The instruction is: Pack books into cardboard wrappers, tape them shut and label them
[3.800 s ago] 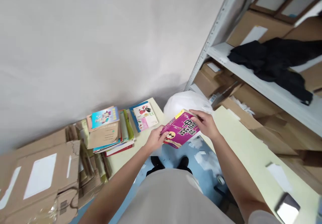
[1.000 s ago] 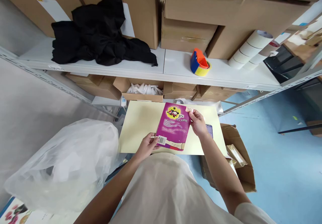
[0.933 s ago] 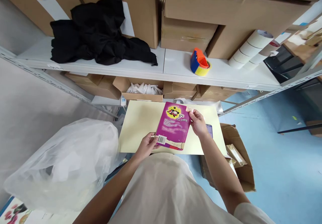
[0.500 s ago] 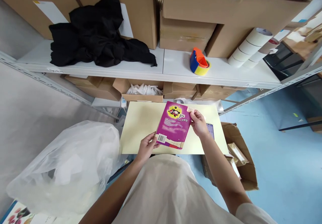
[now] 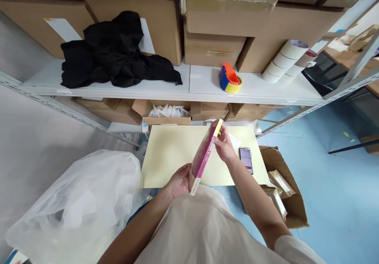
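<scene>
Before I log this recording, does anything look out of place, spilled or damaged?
The black cloth lies crumpled on the shelf, unlike the neatly stacked tape rolls. A pixelated patch oddly covers the upper right corner of the phone. I see no spill, and the purple book in the left hand and right hand shows no obvious damage.

Book (image 5: 205,156) with seemingly illegible spine lettering

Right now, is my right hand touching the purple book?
Touching. The head view shows your right hand with its fingers against the spine of the purple book, near its yellow end.
</scene>
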Action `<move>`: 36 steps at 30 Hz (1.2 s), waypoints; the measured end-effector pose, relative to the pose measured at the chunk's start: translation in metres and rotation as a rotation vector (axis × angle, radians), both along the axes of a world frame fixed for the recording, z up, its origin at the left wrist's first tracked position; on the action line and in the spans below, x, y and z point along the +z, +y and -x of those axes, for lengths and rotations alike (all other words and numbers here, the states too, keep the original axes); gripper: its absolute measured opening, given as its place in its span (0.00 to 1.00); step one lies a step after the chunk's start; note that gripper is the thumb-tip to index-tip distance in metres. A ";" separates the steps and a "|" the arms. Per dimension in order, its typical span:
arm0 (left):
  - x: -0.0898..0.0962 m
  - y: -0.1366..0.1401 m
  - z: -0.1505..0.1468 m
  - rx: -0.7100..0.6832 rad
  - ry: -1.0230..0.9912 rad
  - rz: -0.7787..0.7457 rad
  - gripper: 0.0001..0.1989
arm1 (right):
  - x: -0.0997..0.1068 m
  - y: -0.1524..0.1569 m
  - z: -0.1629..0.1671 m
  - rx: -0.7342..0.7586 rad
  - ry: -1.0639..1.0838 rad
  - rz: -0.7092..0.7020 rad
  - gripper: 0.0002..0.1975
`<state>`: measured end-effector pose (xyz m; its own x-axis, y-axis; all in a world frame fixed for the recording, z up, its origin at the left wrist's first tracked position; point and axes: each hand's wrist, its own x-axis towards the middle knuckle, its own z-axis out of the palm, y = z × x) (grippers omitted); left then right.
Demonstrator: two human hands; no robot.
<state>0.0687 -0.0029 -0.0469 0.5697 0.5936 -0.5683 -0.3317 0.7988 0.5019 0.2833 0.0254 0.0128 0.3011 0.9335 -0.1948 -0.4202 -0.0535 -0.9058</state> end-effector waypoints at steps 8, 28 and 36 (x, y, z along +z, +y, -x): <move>0.009 0.007 0.007 -0.161 -0.056 -0.070 0.26 | -0.004 0.005 0.005 0.096 0.117 -0.007 0.18; 0.021 0.032 0.025 0.044 0.470 -0.555 0.32 | -0.016 -0.065 0.002 0.369 -0.081 0.141 0.31; 0.011 0.031 0.026 0.033 0.452 -0.618 0.29 | -0.036 -0.065 0.015 0.198 -0.086 0.173 0.29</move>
<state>0.0429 0.0281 -0.0359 0.3372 0.8922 -0.3006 -0.0072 0.3217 0.9468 0.2681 -0.0396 -0.0237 0.1386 0.9310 -0.3378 -0.3083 -0.2836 -0.9080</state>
